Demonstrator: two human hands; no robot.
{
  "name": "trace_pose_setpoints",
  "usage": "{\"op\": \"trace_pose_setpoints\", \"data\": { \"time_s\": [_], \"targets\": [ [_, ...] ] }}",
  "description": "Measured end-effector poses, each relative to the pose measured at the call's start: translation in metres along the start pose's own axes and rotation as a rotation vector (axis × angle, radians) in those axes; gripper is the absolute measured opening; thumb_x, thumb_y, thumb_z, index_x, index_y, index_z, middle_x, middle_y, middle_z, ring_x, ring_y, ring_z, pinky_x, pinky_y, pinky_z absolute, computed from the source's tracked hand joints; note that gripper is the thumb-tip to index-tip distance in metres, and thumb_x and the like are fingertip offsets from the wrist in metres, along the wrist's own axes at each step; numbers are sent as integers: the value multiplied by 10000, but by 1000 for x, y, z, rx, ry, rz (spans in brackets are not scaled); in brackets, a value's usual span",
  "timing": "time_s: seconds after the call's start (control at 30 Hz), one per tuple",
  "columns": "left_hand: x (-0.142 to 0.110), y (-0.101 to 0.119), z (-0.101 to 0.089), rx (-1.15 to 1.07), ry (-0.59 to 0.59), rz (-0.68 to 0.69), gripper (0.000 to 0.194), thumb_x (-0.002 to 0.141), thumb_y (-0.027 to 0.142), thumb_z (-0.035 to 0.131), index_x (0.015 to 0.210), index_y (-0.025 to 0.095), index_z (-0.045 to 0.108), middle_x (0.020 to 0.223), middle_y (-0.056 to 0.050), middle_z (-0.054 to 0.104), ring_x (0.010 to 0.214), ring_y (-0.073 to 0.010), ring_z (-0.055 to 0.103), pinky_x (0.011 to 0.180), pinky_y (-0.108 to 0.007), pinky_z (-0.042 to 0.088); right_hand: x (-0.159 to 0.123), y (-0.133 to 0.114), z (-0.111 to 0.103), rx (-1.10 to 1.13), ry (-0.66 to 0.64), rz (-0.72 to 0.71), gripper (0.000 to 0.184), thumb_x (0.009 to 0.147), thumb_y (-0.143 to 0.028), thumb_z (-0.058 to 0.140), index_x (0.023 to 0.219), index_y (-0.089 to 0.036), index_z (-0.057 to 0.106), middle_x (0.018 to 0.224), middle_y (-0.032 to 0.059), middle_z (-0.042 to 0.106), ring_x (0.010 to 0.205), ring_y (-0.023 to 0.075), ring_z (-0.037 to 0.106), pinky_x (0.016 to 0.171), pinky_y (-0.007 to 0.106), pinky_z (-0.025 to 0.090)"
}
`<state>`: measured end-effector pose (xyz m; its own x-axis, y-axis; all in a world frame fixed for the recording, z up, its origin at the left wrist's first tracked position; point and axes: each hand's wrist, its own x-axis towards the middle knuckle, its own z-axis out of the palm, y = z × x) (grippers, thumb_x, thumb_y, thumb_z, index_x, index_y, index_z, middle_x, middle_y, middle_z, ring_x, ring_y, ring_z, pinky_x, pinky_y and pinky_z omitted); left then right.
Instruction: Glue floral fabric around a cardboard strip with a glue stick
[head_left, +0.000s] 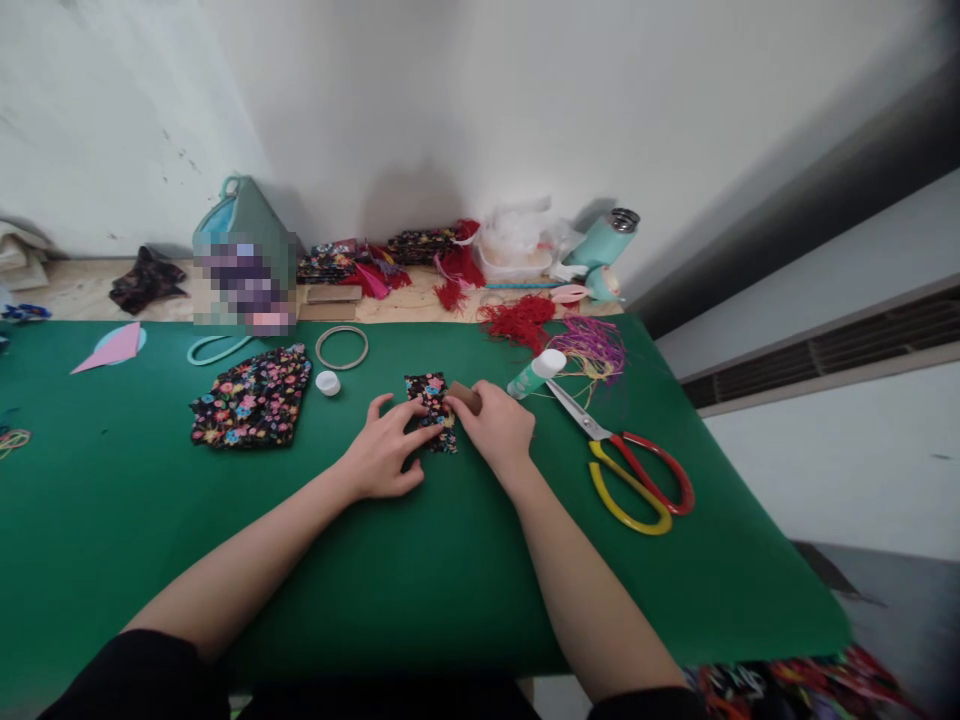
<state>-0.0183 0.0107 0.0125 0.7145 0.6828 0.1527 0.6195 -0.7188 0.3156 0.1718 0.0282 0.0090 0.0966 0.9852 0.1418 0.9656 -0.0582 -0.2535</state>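
A small strip of black floral fabric [430, 396] lies on the green table cover [450, 580]. My left hand [384, 455] rests on its near left part, fingers spread flat and pressing it down. My right hand [496, 426] is closed around a small brown piece [466, 397], perhaps cardboard, held against the fabric's right edge. A glue stick [535, 374] with a white end lies just right of my right hand.
Red and yellow handled scissors [628, 466] lie at the right. A larger floral fabric piece [253, 398], a white cap [328, 382] and a ring [342, 347] sit to the left. Red and purple tassel threads [559, 335], a teal bag [244, 250] and a flask [606, 240] stand behind.
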Motion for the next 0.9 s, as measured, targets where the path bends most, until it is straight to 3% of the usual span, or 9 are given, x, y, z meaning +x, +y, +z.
{"op": "trace_pose_setpoints", "data": {
  "time_s": [0.23, 0.57, 0.67, 0.77, 0.9],
  "targets": [
    [-1, -1, 1, -12, 7, 17, 544, 717, 243, 503, 1259, 201, 525, 1252, -155, 486, 1206, -305, 423, 1036, -546, 166, -4, 0, 1, 145, 180, 7, 452, 834, -601, 446, 820, -179, 607, 803, 45, 664, 731, 179, 605, 554, 243, 298],
    [-1, -1, 1, -11, 17, 24, 543, 720, 245, 500, 1261, 196, 517, 1263, -145, 489, 1236, -317, 397, 1038, -547, 188, -3, 3, 0, 229, 200, -38, 369, 838, -518, 485, 866, -175, 618, 882, 59, 648, 785, 186, 599, 613, 255, 383],
    [-1, -1, 0, -9, 39, 85, 551, 739, 232, 480, 1287, 173, 481, 1263, -140, 509, 1243, -283, 403, 1051, -500, 219, -2, 4, -1, 279, 182, -149, 242, 864, -338, 464, 932, -155, 607, 917, 78, 635, 844, 196, 579, 702, 275, 412],
    [-1, 0, 0, -7, 22, 183, 542, 759, 216, 467, 1297, 149, 463, 1251, -126, 543, 1217, -250, 437, 1032, -433, 293, -1, 5, -2, 284, 129, -306, 248, 851, -173, 410, 1006, -135, 600, 946, 99, 639, 884, 211, 553, 787, 315, 398],
    [-1, 2, -1, 19, -23, 200, 522, 775, 243, 467, 1283, 127, 482, 1297, -129, 528, 1216, -264, 442, 958, -412, 366, -2, 5, -3, 223, 48, -519, 281, 866, -133, 404, 1017, -167, 638, 959, 80, 669, 861, 204, 539, 783, 329, 378]
  ]
}}
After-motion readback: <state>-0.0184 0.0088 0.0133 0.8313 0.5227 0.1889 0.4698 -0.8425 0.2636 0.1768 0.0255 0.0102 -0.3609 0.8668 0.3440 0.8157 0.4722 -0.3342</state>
